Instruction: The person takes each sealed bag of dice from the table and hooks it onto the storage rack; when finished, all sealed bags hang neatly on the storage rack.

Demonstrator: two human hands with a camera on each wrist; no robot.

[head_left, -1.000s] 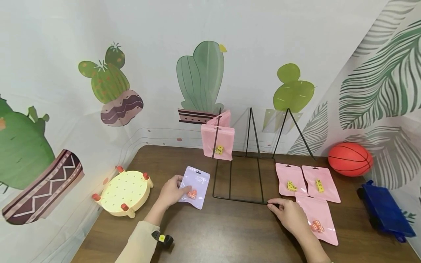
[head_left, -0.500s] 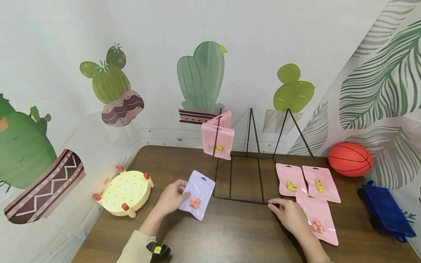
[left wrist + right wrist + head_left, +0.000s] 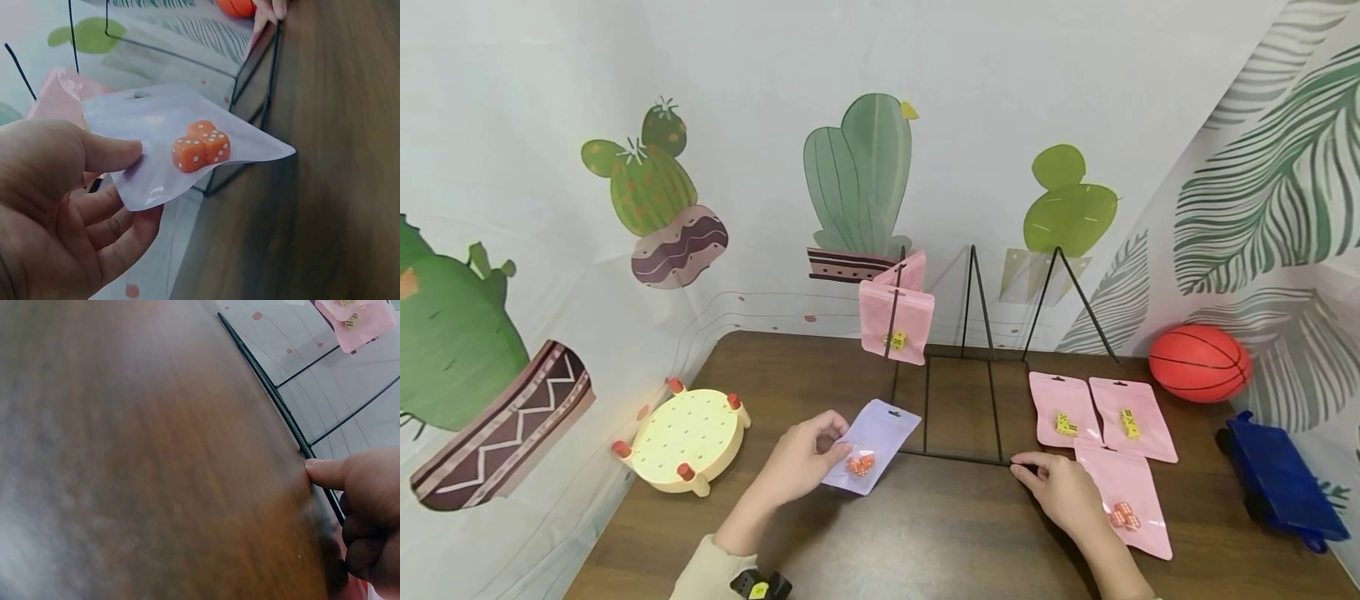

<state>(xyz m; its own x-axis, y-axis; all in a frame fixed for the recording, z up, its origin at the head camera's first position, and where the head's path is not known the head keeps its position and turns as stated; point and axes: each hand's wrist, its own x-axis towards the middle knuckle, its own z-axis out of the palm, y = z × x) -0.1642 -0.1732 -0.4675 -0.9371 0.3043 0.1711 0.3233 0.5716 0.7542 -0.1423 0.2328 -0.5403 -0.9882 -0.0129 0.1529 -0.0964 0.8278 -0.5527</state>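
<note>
A lilac zip pouch (image 3: 891, 425) with a hang hole is pinched by my left hand (image 3: 796, 460), thumb on its front and fingers behind. Orange dice (image 3: 201, 150) with white dots show through it. The pouch slants over the front left corner of a black wire rack (image 3: 955, 457). My right hand (image 3: 1063, 493) holds the rack's front right corner between thumb and fingers; in the right wrist view the thumb (image 3: 325, 474) lies against the rod. Pink pouches (image 3: 913, 312) hang on the rack's left prong, the front one with yellow dice.
Right of the rack lie three pink pouches (image 3: 1127, 492) holding dice, one partly under my right hand. Beyond them are an orange-red toy basketball (image 3: 1199, 363) and a blue toy cart (image 3: 1285, 479). A pale yellow pegged round stand (image 3: 688, 437) is at left. Behind hangs a cactus-print cloth.
My left hand has moved right with the lilac pouch, lifting and tilting it toward the rack's front left corner. My right hand stays at the rack's corner.
</note>
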